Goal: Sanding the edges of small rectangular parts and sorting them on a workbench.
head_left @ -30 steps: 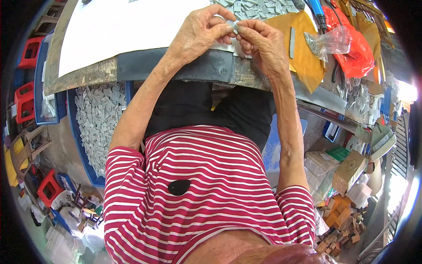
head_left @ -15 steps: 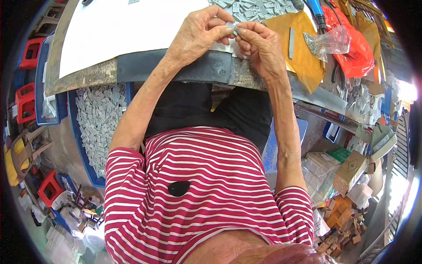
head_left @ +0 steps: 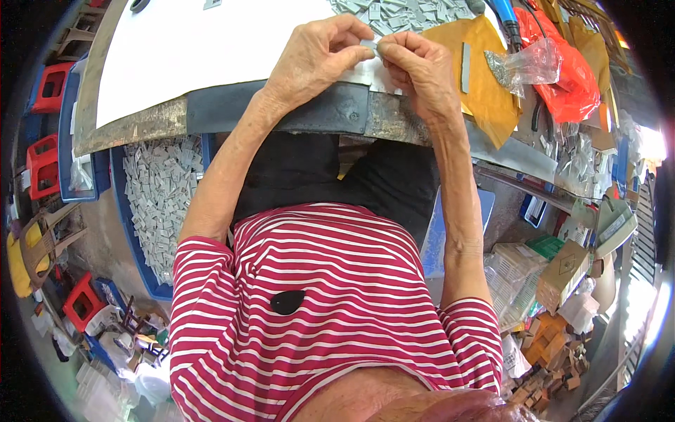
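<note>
Over the near edge of the workbench, my left hand (head_left: 316, 60) and my right hand (head_left: 422, 67) meet at the fingertips. Between them is a small flat grey piece (head_left: 369, 44), mostly covered by the fingers. The thumb and fingertips of my right hand pinch it, while my left thumb and forefinger close on its other side. Just beyond the hands lies a pile of similar grey pieces (head_left: 415, 14) on white sheeting (head_left: 190, 56). What details the held piece has is too small to tell.
Right of my hands lies brown paper (head_left: 485, 105) with a grey strip (head_left: 465, 68) on it. Farther right are a red plastic bag (head_left: 573, 84) and a blue-handled tool (head_left: 508, 21). A blue bin (head_left: 118, 204) of grey pieces stands below the bench at left.
My left thumb and forefinger have shifted slightly on the grey piece, and my right hand has tilted a little. Both hands stay in nearly the same place.
</note>
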Tool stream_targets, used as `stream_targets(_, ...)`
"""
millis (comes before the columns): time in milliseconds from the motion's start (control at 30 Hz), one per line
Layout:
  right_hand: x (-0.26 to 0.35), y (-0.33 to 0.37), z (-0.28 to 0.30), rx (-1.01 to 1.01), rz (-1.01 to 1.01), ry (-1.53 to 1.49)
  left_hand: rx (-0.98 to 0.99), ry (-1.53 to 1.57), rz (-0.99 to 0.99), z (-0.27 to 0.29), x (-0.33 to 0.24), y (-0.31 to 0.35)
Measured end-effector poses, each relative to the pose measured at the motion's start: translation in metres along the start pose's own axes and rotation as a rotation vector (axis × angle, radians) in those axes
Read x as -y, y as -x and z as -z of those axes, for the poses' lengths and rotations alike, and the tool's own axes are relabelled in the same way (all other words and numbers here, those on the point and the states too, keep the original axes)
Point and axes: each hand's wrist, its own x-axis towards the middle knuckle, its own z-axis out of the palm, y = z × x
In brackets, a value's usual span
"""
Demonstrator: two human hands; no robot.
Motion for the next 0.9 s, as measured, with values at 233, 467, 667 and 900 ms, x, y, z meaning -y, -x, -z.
stream_targets(233, 0.002, -0.006, -0.004, 0.054, -0.022, -0.102, -0.047, -0.166, -0.052, 0.014, -0.004, 0.0)
stream_targets(467, 0.004, -0.003, -0.007, 0.075, -0.039, -0.104, -0.133, -0.315, -0.008, 0.066, 0.013, 0.014)
stream_targets(667, 0.003, -0.002, -0.004, 0.078, -0.029, -0.075, -0.236, -0.447, 0.154, 0.115, 0.035, 0.028)
stream_targets(900, 0.0, -0.002, -0.005, 0.094, -0.049, -0.069, -0.311, -0.648, 0.152, 0.136, 0.051, 0.036)
